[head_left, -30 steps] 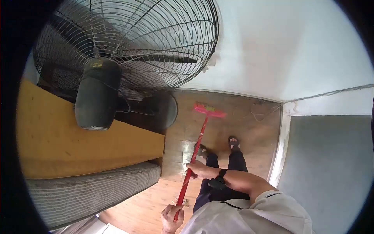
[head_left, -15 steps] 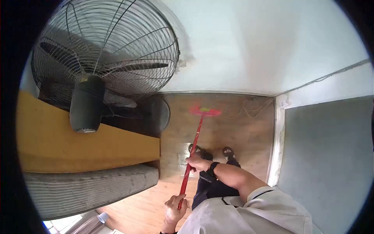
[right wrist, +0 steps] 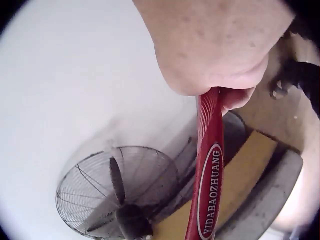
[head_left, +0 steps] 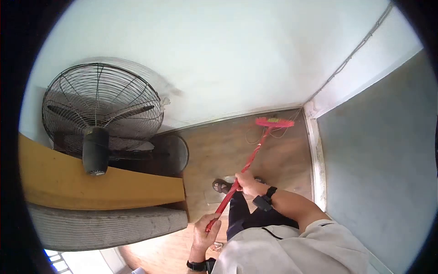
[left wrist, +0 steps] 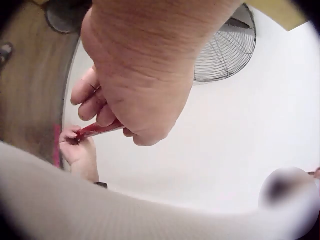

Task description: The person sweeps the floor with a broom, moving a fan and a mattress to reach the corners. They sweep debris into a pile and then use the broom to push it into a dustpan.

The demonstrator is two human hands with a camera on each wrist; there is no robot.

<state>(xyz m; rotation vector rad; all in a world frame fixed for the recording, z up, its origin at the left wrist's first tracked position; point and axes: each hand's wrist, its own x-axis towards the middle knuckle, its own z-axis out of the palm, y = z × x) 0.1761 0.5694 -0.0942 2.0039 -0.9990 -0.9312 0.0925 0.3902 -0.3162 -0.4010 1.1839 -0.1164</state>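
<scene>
A broom with a red handle (head_left: 253, 155) and a pink head (head_left: 274, 122) slants across the head view. Its head is down at the floor by the back wall, close to the corner. My left hand (head_left: 206, 230) grips the upper end of the handle; in the left wrist view the curled fingers (left wrist: 92, 102) wrap it. Farther down the shaft, my right hand (head_left: 247, 182) holds it. White lettering shows on the red handle (right wrist: 209, 165) in the right wrist view, where that hand (right wrist: 215, 55) closes round it.
A black caged fan (head_left: 102, 105) stands at the left on a round base (head_left: 181, 153). Beside it are a yellow board (head_left: 105, 189) and a striped grey mattress (head_left: 109, 228). Thin cable (head_left: 248, 137) lies near the broom head. A grey panel (head_left: 378, 137) borders the right side. Sandaled feet (head_left: 222, 185) are below.
The broom head has gone right along the wall toward the corner, with both hands still gripping the handle. The view has turned, and the fan appears smaller and lower.
</scene>
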